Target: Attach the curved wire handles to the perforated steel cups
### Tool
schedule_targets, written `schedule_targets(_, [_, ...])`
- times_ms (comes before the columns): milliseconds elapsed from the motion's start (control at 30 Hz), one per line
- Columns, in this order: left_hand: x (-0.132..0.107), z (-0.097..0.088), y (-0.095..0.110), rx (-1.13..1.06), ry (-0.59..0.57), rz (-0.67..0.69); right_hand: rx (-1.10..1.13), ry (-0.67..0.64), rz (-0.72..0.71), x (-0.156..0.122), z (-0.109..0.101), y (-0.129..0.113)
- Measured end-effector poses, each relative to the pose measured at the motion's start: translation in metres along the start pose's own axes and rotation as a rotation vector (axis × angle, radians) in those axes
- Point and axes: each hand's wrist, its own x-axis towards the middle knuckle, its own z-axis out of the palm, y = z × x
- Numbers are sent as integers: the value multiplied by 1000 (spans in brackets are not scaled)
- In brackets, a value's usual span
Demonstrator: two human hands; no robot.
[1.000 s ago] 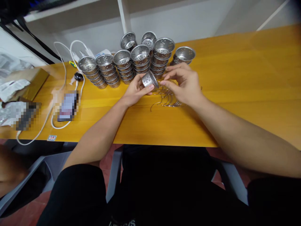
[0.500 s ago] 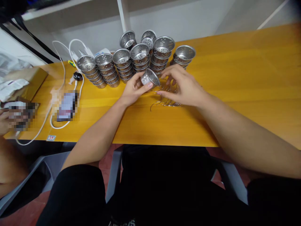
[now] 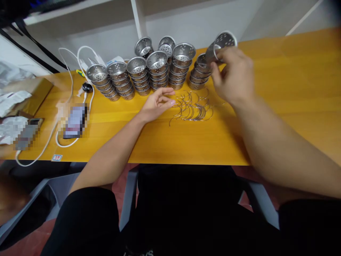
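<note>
My right hand (image 3: 234, 73), blurred by motion, grips a perforated metal cup (image 3: 226, 38), tilted, just above and right of the rightmost stack of cups (image 3: 198, 75). Whether a second cup is nested with it, I cannot tell. Over the table, my left hand (image 3: 157, 105) is open and empty, palm turned inward with the fingers apart. Close to its fingertips lies a loose pile of thin curved metal wires (image 3: 190, 106). Several more stacks of the same cups (image 3: 157, 64) stand behind my left hand.
At the left, a phone (image 3: 75, 121) lies beside a white cable (image 3: 57, 133). Farther left are another phone (image 3: 28, 135), plastic wrapping (image 3: 12, 128) and a cardboard box (image 3: 37, 94). A grey wall with a shelf edge backs the wooden table (image 3: 287, 106).
The cup that was in my left hand is gone from it. My right hand has moved right and up and now holds a cup. The neighbour's hand has left the phone.
</note>
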Motion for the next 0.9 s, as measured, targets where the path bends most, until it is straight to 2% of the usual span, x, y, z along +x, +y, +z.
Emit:
schedule_targets(200, [0,3,1,49,20,-23,-94,-102,55,13,18,2])
schedule_targets(367, [0,4,2,45,22,-38,-143,-185,50,17,20,-2])
schedule_targets(600, [0,8,4,-52,41,-52,-301,-187,66,16,21,-11])
schedule_targets(900, [0,7,2,-53,29,-71,-209,-154,-16,18,30,-1])
